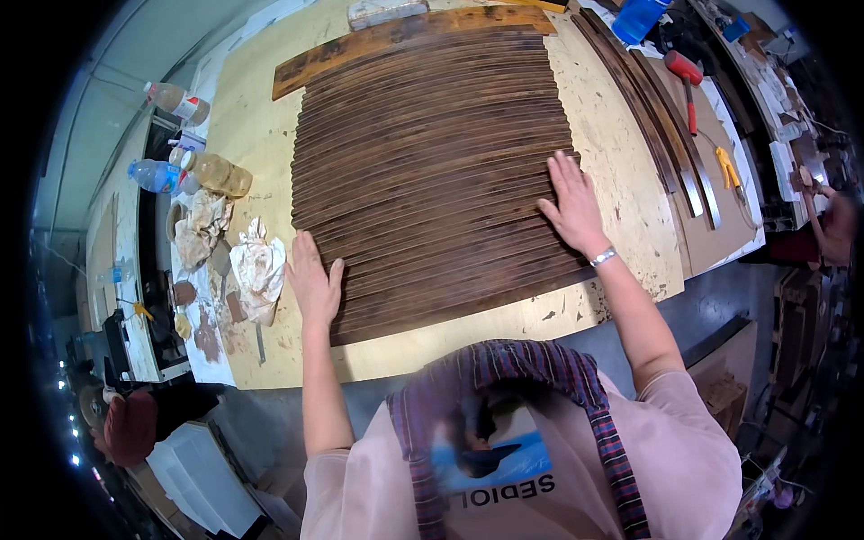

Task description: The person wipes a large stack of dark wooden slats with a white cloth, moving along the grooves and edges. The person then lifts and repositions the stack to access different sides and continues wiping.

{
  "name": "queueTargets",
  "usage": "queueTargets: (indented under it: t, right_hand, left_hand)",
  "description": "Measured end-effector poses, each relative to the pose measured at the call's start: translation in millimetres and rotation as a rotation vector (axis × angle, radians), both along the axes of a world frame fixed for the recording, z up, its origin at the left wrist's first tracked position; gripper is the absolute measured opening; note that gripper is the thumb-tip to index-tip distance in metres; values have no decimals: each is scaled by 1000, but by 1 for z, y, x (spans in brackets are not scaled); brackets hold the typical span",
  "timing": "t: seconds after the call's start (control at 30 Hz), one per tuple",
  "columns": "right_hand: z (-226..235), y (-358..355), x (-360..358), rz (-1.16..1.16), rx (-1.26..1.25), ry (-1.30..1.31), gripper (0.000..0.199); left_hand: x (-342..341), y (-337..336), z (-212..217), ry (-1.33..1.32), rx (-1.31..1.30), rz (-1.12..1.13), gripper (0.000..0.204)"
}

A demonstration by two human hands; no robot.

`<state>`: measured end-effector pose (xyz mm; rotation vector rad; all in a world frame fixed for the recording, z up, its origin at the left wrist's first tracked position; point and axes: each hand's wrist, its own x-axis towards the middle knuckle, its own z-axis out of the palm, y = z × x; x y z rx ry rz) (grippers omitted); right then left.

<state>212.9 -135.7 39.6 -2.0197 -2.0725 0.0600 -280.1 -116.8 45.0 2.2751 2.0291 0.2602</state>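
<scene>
Dark brown wooden strips (432, 171) lie side by side in a wide stack across the table, their ends forming ragged left and right edges. My left hand (313, 277) rests at the near left edge of the strips, fingers stretched out and thumb apart. On the right edge, my right hand (573, 205) lies flat over the strip ends, its fingers extended and a metal band at the wrist. Neither hand grips anything. A crumpled, stained white cloth (258, 270) lies just left of my left hand.
An orange-brown board (360, 52) lies beyond the strips. Bottles, including one with yellowish liquid (216, 174), stand or lie at left. Long dark bars (643, 112), a red mallet (688, 76) and a yellow air blow gun (727, 167) are at right. Other people (135, 427) work nearby.
</scene>
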Motion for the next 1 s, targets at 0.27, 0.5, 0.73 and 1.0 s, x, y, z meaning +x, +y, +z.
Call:
queueTargets:
  t: [0.27, 0.5, 0.73, 1.0]
  right_hand:
    - [1, 2, -18, 5, -92, -22, 82]
    - [35, -52, -78, 246, -256, 84, 95]
    - [15, -58, -88, 271, -124, 72, 88]
    - [30, -43, -75, 176, -137, 100, 88]
  left_hand:
    - [0, 7, -14, -37, -84, -11, 80]
    - [50, -81, 25, -80, -145, -208, 98]
    - [64, -89, -10, 58, -46, -180, 88]
    - [60, -89, -17, 66, 33, -184, 83]
